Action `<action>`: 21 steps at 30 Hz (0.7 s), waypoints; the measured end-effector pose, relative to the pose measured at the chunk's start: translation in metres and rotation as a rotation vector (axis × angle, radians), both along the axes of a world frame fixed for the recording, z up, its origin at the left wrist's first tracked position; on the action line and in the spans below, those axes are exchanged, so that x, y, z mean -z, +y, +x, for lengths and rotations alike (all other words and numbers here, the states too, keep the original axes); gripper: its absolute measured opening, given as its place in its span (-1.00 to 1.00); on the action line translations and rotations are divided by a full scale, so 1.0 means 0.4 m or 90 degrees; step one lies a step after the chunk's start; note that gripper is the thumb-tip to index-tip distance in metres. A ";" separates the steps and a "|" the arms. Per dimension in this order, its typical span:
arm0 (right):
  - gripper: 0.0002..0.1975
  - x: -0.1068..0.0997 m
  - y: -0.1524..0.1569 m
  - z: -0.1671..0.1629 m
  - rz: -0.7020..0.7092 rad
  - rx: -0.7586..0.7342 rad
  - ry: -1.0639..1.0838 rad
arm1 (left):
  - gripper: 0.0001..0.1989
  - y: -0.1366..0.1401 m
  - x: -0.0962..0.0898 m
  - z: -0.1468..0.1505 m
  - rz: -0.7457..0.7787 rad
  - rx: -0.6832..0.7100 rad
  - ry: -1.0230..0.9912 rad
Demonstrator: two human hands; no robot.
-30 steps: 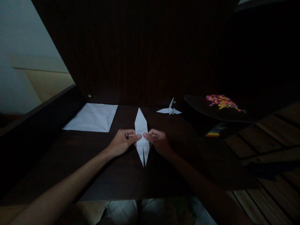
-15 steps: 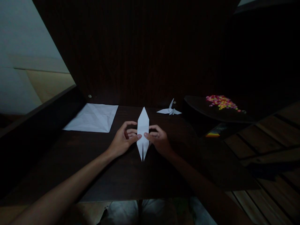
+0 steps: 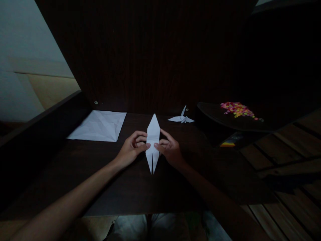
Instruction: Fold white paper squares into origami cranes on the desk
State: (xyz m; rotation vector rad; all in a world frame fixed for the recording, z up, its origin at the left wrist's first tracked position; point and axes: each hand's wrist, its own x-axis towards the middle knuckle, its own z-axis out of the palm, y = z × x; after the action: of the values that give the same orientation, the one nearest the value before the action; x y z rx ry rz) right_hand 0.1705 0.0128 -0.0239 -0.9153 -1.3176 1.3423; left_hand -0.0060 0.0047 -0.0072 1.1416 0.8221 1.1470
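A folded white origami paper [image 3: 153, 135], long and pointed at the far end, is held above the dark table. Its near end splits into two narrow points. On its left edge my left hand [image 3: 134, 145] is closed, thumb on top and fingers at the side and behind. My right hand [image 3: 170, 147] pinches the opposite edge the same way, its index finger stretched along the side toward the upper corner. The fingertips behind the paper are hidden.
Creased white paper sheets [image 3: 100, 126] lie at the table's left back. A finished paper crane [image 3: 182, 118] stands near the back panel [image 3: 150, 67]. Small colourful pieces [image 3: 238, 109] are heaped on a dark shelf [image 3: 213, 113] at right. A low side board [image 3: 45, 120] borders the left.
My right index finger has straightened up along the paper's right edge. The paper has tilted very slightly; both hands keep their hold.
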 end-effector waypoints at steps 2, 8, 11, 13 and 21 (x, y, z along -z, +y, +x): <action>-0.31 0.000 -0.002 0.000 0.010 -0.004 0.001 | -0.64 -0.002 -0.004 0.000 0.008 0.001 0.016; -0.23 0.003 -0.002 0.000 0.020 -0.019 0.021 | -0.69 -0.004 -0.015 0.003 0.015 -0.011 0.053; -0.24 0.004 -0.001 0.001 0.031 -0.027 0.026 | -0.74 -0.004 -0.011 0.004 0.000 -0.027 0.041; -0.32 0.004 -0.001 0.003 0.044 -0.025 0.027 | -0.77 -0.005 -0.009 0.004 -0.011 -0.027 0.029; -0.83 -0.003 -0.003 0.014 0.062 -0.038 -0.003 | -0.84 -0.006 -0.010 0.000 -0.015 -0.033 0.034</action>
State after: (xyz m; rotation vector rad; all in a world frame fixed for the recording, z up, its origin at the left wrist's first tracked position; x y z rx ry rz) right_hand 0.1759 0.0115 -0.0225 -0.8196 -1.4112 1.3101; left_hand -0.0062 0.0023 -0.0031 1.1419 0.9084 1.1502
